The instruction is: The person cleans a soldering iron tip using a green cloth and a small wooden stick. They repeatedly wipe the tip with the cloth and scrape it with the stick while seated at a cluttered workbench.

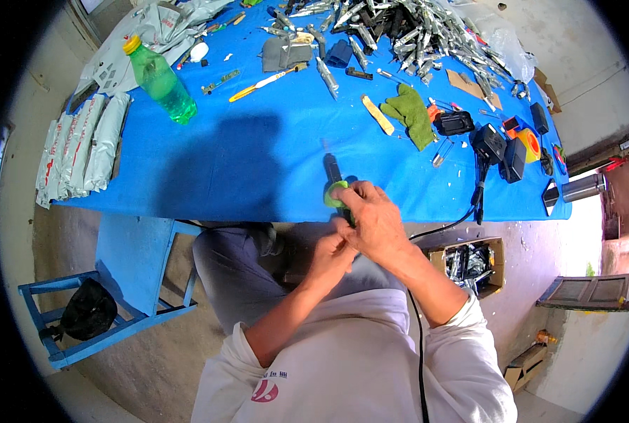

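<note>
My right hand [378,222] is closed around a slim tool [333,169] with a dark barrel, a thin pale tip and a bright green collar. The tool stands out from my fingers toward the table, over its front edge. Just below and to the left, my left hand [332,255] is closed against the right one, its fingertips pinched at the lower end of the tool. What lies between those fingertips is hidden. A blue cloth [258,162] covers the table before me.
Silver pen-like pieces [420,42] are heaped at the back. A green bottle [161,81] and silver packets [82,144] stand left. At right are a green glove [409,115], black adapters [490,144] and a metal cup [583,187]. A carton [497,264] and blue chair [127,261] flank me.
</note>
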`<state>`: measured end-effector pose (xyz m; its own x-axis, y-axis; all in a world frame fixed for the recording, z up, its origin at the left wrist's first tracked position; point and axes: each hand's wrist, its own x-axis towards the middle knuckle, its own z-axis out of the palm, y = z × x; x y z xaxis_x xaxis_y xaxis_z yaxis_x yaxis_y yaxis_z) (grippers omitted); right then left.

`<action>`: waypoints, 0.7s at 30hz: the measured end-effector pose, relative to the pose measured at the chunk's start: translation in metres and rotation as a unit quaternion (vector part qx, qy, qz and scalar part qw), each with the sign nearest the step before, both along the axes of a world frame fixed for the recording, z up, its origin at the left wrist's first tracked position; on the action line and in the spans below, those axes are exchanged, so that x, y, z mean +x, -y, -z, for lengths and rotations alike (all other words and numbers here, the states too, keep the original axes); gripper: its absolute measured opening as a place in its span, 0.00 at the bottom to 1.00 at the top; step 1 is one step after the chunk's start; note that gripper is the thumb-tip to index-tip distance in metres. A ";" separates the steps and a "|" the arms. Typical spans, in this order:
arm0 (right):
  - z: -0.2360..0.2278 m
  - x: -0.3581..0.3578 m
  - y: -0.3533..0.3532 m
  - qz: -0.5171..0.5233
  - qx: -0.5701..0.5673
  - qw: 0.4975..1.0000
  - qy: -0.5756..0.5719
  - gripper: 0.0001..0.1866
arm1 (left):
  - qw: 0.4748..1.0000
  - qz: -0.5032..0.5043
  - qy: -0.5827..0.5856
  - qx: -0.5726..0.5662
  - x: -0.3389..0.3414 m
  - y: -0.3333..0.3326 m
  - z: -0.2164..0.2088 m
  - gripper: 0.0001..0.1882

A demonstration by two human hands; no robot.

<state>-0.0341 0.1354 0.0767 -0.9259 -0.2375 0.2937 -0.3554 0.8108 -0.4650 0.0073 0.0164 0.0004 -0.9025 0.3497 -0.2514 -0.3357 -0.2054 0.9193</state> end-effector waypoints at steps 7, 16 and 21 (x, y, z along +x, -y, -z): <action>0.008 -0.016 -0.041 -0.090 -0.064 0.994 -0.014 0.18 | 0.972 0.010 0.188 0.142 -0.002 0.031 0.010 0.23; -0.014 -0.019 -0.058 -0.184 -0.014 0.976 -0.113 0.18 | 0.931 -0.015 0.250 0.265 -0.009 0.048 0.006 0.31; -0.012 -0.015 -0.064 -0.246 0.081 0.953 -0.157 0.15 | 0.903 -0.011 0.262 0.339 -0.012 0.049 0.005 0.34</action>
